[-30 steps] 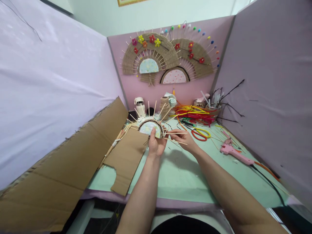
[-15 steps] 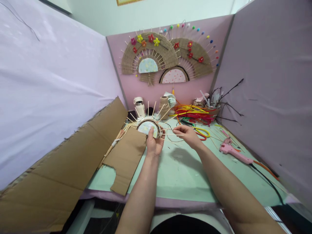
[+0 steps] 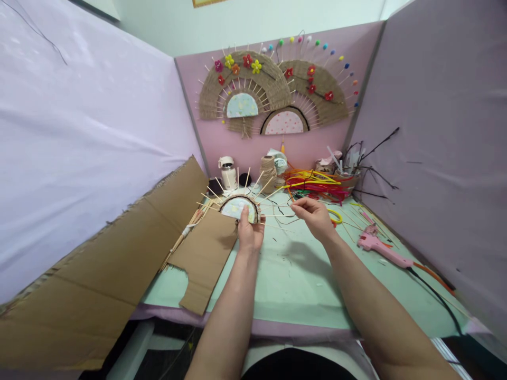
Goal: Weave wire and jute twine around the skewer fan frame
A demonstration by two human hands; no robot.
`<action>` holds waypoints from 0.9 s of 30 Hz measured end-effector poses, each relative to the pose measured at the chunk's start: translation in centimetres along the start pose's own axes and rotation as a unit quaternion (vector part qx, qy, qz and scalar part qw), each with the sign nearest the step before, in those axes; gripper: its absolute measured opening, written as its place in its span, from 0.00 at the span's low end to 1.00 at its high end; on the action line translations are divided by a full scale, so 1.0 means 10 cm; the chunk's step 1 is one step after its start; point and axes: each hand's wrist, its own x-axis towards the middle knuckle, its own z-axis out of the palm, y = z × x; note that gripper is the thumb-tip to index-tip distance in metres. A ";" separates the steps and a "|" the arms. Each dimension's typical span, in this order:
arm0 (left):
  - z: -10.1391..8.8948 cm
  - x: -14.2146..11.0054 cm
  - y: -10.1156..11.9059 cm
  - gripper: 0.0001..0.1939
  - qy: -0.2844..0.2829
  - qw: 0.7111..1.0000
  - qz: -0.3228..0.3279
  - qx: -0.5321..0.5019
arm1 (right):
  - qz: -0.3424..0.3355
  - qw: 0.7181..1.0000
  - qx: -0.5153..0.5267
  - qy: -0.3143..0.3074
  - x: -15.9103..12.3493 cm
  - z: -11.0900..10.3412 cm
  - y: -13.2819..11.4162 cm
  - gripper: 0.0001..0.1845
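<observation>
Before you, one surface (image 3: 297,295) runs to its front edge, with room near the centre. Two cardboard pieces (image 3: 99,264) are on your left; two fans (image 3: 214,97) hang behind. One half-round stick frame (image 3: 232,207) is above the surface in your left grip (image 3: 250,232), thumb on its face. Across a gap, your right grip (image 3: 312,214) narrowly pinches one thin strand (image 3: 277,206).

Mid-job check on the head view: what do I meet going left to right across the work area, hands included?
Large cardboard sheet → notched cardboard piece → half-round patterned piece in the left hand → right hand → pink glue gun.
</observation>
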 end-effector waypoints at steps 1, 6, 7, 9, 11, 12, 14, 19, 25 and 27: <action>0.00 0.00 0.01 0.06 -0.003 1.000 -0.011 -0.007 | 0.005 1.000 0.004 -0.010 0.00 0.00 0.01 0.14; 0.01 0.02 0.05 0.06 -0.009 0.999 -0.025 -0.043 | 0.066 0.994 -0.012 -0.092 -0.02 0.08 0.05 0.15; 0.01 0.03 0.04 0.07 -0.009 0.999 -0.024 -0.048 | 0.086 0.989 -0.027 -0.116 -0.05 0.12 0.04 0.15; 0.01 0.03 0.03 0.07 -0.012 0.998 -0.022 -0.053 | 0.117 0.976 -0.044 -0.179 -0.11 0.21 0.00 0.14; 0.00 0.02 0.00 0.07 -0.018 0.999 -0.019 -0.042 | 0.121 0.961 -0.035 -0.248 -0.18 0.29 -0.04 0.13; 0.00 0.01 -0.01 0.06 -0.024 0.999 -0.017 -0.033 | 0.116 0.955 -0.027 -0.273 -0.21 0.31 -0.05 0.12; -0.01 0.00 -0.04 0.06 -0.035 0.999 -0.017 -0.017 | 0.104 0.951 -0.014 -0.291 -0.24 0.34 -0.07 0.12; -0.02 0.01 -0.05 0.06 -0.030 0.998 -0.055 -0.020 | 0.109 0.959 -0.047 -0.256 -0.21 0.31 -0.04 0.12; -0.04 0.04 -0.05 0.09 -0.015 0.996 -0.084 -0.026 | 0.111 0.960 -0.071 -0.247 -0.18 0.30 -0.01 0.13; -0.05 0.04 -0.06 0.10 -0.014 0.995 -0.098 -0.024 | 0.107 0.958 -0.062 -0.260 -0.19 0.31 0.01 0.13</action>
